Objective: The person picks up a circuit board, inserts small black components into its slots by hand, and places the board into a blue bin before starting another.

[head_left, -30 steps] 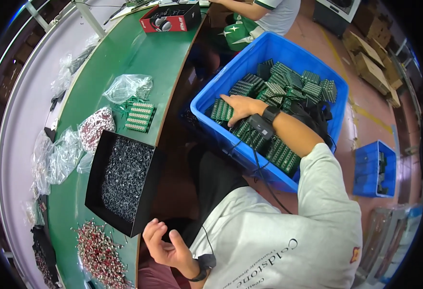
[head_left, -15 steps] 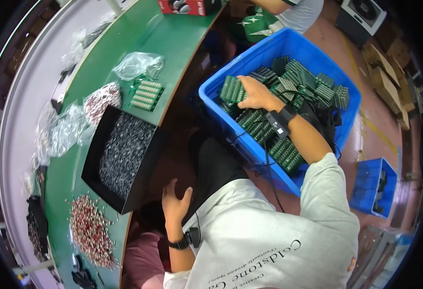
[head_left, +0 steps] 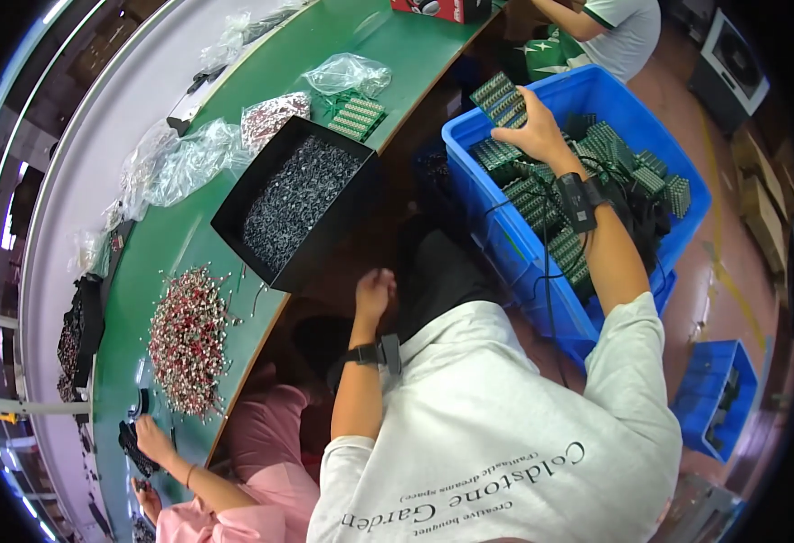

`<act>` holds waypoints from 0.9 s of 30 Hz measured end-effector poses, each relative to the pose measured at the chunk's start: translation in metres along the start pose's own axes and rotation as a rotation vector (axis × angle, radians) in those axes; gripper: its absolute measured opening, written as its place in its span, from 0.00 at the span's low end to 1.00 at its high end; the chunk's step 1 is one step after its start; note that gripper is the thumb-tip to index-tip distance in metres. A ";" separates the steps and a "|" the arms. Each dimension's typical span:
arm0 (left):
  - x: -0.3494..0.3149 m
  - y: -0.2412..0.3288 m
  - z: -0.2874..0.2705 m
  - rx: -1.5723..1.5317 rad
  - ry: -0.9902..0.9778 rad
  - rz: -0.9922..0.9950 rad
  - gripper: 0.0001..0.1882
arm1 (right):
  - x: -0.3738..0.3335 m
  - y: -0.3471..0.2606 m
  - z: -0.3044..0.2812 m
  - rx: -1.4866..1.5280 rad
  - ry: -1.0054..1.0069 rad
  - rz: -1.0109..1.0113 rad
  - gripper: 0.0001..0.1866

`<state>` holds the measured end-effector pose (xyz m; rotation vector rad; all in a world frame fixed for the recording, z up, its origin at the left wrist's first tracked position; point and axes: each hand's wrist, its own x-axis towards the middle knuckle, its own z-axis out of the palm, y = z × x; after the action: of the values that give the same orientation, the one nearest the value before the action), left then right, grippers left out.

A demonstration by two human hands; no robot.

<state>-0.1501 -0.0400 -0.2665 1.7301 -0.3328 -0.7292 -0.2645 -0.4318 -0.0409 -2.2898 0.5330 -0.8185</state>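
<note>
Workbench (head_left: 180, 226), green-topped, reddish floor (head_left: 686, 290), circuit boards (head_left: 496, 100) in right hand (head_left: 540, 134)

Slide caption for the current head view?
Right hand holding a green circuit-board panel near the rim of a blue crate of similar panels.

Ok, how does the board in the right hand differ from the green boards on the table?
The held board is up in the right hand; the table boards lie on the green table. The held board's rows look duller, the table boards' rows paler. Both are green.
</note>
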 end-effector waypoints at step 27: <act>-0.038 -0.071 -0.027 0.697 -0.294 -0.104 0.18 | -0.042 -0.099 -0.029 0.727 0.014 -0.203 0.49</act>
<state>-0.1726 0.0228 -0.3186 2.3040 -0.7724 -1.0249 -0.2992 -0.3507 0.0272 -1.6736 -0.0140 -0.9352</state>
